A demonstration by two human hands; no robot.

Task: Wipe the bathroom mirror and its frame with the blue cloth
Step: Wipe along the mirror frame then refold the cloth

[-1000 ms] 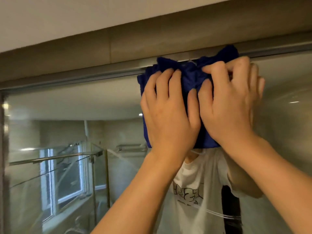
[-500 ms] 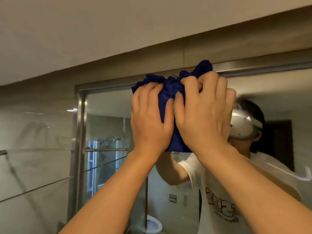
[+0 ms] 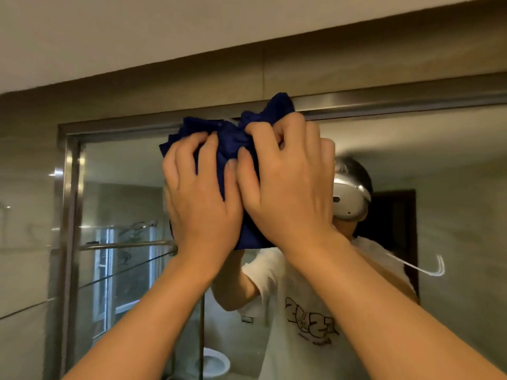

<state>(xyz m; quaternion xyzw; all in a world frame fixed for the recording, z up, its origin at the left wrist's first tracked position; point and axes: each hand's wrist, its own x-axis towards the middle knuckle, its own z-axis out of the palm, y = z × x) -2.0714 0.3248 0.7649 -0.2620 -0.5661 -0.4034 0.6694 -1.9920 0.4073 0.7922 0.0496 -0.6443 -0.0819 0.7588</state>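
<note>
Against one mirror [image 3: 384, 165], two hands grip one blue cloth [image 3: 233, 138].

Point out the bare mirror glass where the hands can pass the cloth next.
Free: glass right of the right hand, under the steel top frame; also glass between the left hand and the left frame upright. Crowded: top centre, both hands bunching the dark blue cloth.

Mid part of blue cloth [image 3: 233, 144] hidden behind both hands, mirror [image 3: 411, 165] cut off at right & bottom edges, frame [image 3: 384, 101] top partly covered by cloth, reflected shirt print blurred.
</note>
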